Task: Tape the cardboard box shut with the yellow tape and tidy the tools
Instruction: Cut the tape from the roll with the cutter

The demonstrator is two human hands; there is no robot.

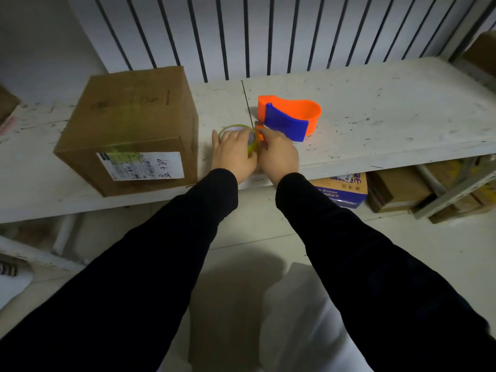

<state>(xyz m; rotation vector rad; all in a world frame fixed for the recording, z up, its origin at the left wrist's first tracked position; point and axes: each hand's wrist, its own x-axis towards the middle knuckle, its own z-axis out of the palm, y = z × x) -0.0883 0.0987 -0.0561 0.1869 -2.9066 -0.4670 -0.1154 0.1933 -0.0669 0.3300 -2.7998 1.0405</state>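
Observation:
A closed cardboard box [128, 124] with a white label stands on the left of the white table [375, 108]; a strip of yellow tape runs across its top and front. The yellow tape roll [251, 146] lies flat on the table right of the box, with my left hand [232, 154] spread over it. My right hand [279, 154] touches the roll's right side and pinches a small orange piece [259, 134] there. Just behind my hands stands an orange and blue tape dispenser [288, 118], apart from both hands.
The slatted wall runs behind the table. Under the table at the right sit a blue and orange carton [341, 189] and several brown boxes [397, 189]. Another box corner [8, 103] shows at the far left.

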